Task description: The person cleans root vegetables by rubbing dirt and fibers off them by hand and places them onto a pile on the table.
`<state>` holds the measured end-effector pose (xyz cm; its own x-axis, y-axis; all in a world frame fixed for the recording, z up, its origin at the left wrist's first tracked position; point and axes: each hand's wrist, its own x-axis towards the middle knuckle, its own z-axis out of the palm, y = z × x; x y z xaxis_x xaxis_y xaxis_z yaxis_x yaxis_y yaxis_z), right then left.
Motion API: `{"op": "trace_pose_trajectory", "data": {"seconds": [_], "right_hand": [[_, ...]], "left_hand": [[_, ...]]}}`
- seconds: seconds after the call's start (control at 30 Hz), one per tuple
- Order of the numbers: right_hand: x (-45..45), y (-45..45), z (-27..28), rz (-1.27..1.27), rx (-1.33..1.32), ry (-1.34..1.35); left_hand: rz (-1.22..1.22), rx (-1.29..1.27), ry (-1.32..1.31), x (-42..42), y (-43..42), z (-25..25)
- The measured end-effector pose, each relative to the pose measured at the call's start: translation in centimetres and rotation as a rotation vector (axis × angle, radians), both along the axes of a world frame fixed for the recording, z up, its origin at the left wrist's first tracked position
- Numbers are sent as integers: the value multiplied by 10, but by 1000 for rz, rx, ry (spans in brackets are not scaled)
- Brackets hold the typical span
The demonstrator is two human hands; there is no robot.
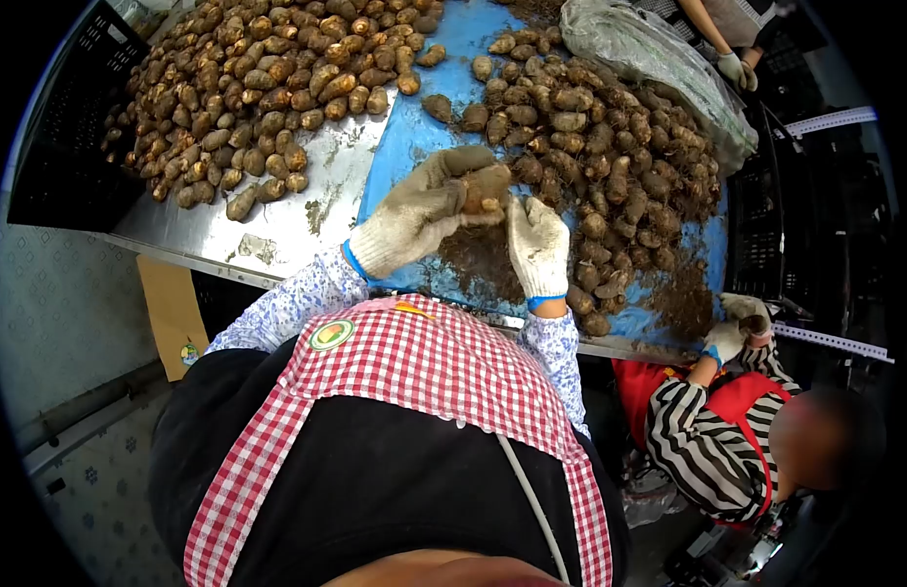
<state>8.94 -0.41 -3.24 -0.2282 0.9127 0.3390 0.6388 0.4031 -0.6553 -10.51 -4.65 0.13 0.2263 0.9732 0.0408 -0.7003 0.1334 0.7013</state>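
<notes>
My left hand (409,217), in a dirty white knit glove, is closed around a brown taro (486,190) above the near edge of the table. Just right of that taro is my right hand (539,243), gloved too, with its fingers drawn together. Whatever it may grip is hidden; I cannot tell whether it touches the taro. A heap of rough, rooty taros (619,147) lies beyond my right hand on blue sheeting (380,161). Smoother, cleaner-looking taros (267,88) are piled farther left on the metal tabletop (326,181).
Black crates (57,127) stand at the left end, others (805,215) at the right. A clear plastic bag (659,73) lies behind the right heap. Loose soil (683,303) covers the sheet's near right. A co-worker's gloved hands (737,328) are at right, another's (737,70) at the back.
</notes>
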Motion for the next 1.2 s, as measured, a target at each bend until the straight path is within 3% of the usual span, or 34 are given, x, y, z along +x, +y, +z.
{"op": "trace_pose_trajectory", "data": {"seconds": [0.07,0.13,0.2,0.23,0.3,0.33,0.37,0.43,0.5,0.57,0.6,0.7,0.77,0.83,0.87,0.9,0.97,1.07,1.17,1.2], "right_hand": [[-2,-2,8,11,-117,260],[8,6,-24,15,-147,318],[7,7,-9,28,-297,148],[8,19,-30,37,-556,97],[6,0,-6,164,-129,-208],[8,-4,-12,158,31,-286],[15,-5,-18,171,-137,-439],[23,-10,-30,176,-58,-541],[25,-11,-41,112,-55,-550],[22,-11,-38,52,-51,-530],[17,-11,-26,24,-49,-507],[6,-8,-3,-28,-85,-471],[7,-7,3,-39,-88,-437],[10,-2,2,-12,-98,-457],[13,0,-2,17,-45,-460],[16,2,-6,46,8,-463],[18,-3,-7,-10,15,-460],[21,0,-6,-60,-77,-336],[15,6,-11,-49,-26,-77],[10,8,-8,-11,-4,-78]], "left_hand": [[18,-21,41,-1,6,0],[17,-69,72,-5,5,-10],[-111,-69,549,-15,8,-16],[-170,-69,786,-21,12,-23],[92,-760,-125,-42,43,-71],[158,-794,-253,-57,52,-67],[222,-824,-380,-73,61,-61],[333,-547,-959,-107,79,-12],[181,65,-1127,-149,110,10],[804,20,-416,-150,125,21],[758,-43,-307,-141,134,17],[400,-109,1093,-101,143,15],[128,-45,1563,-65,141,36],[-10,288,2092,-63,173,-28],[-44,424,2353,-54,172,-35],[-275,385,2388,-50,176,-37],[-315,298,2329,-47,181,-28],[-23,-198,1342,-56,183,-57],[25,-551,101,-46,151,-65],[-37,-515,42,-42,134,-66]]}}
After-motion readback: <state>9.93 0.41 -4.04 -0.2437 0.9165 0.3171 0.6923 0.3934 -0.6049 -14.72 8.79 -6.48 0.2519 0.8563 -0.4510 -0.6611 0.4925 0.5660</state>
